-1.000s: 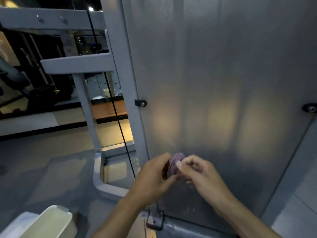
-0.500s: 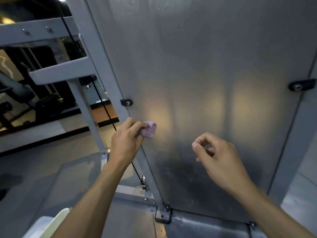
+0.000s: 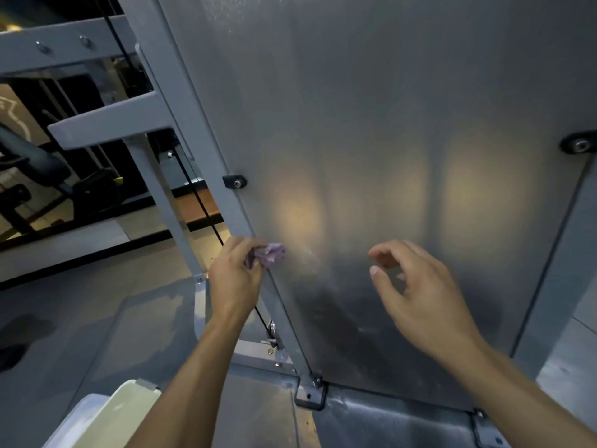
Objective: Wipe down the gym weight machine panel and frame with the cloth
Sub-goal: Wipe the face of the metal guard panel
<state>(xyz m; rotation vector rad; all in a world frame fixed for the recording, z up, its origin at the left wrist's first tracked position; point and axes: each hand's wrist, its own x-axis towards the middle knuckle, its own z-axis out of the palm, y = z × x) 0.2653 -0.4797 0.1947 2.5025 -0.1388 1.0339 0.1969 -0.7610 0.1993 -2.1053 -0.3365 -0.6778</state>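
Note:
A tall grey metal panel [image 3: 371,130] of the weight machine fills most of the view, bolted to a grey frame post [image 3: 197,134] on its left. My left hand [image 3: 234,276] grips a small crumpled purple cloth [image 3: 269,253] and holds it against the panel's lower left edge, beside the post. My right hand [image 3: 416,292] hovers in front of the lower middle of the panel, fingers loosely curled and holding nothing. Smudges and streaks show on the dark lower part of the panel.
A black cable [image 3: 200,202] runs down just left of the post. A grey crossbar [image 3: 109,124] juts left from the frame. Black bolt caps [image 3: 235,182] [image 3: 580,145] sit on the panel edges. A pale plastic container [image 3: 106,415] stands at the bottom left. Gym equipment stands behind at the left.
A second ago both hands held the cloth together low on the panel. The left hand then took it up to the panel's left edge and stays there; the right hand let go and hovers.

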